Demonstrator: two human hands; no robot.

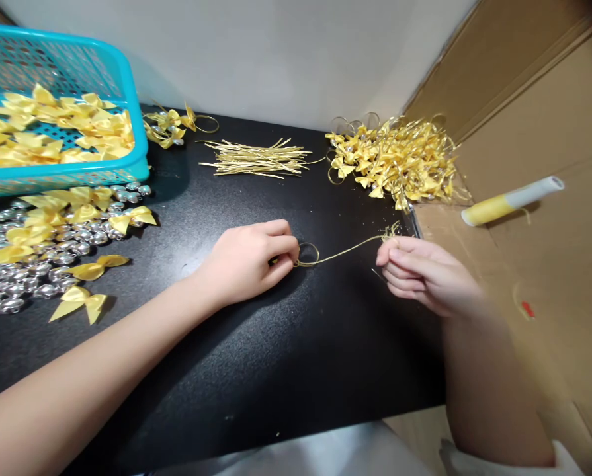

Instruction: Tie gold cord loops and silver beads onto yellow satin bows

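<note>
My left hand [256, 261] rests low over the black table, its fingers closed on one end of a thin gold cord [348, 250]. A small loop of the cord [317, 250] shows just beside these fingertips; whatever else they cover is hidden. The cord runs up to the right, nearly straight, to my right hand [419, 271], which is pinched closed at its other end. From under the right fingers sticks a thin, needle-like metal piece [379, 273]. Just behind that hand lie short gold cord scraps [391, 230].
A turquoise basket [139, 132] of yellow ribbon bows stands back left. Silver beads [42, 268] and loose bows [80, 303] lie before it. Cut gold cords [258, 158] lie at the back, beside a pile of finished-looking bow loops [395, 158]. Cardboard [538, 119] borders the right, with a yellow-white tube [511, 200].
</note>
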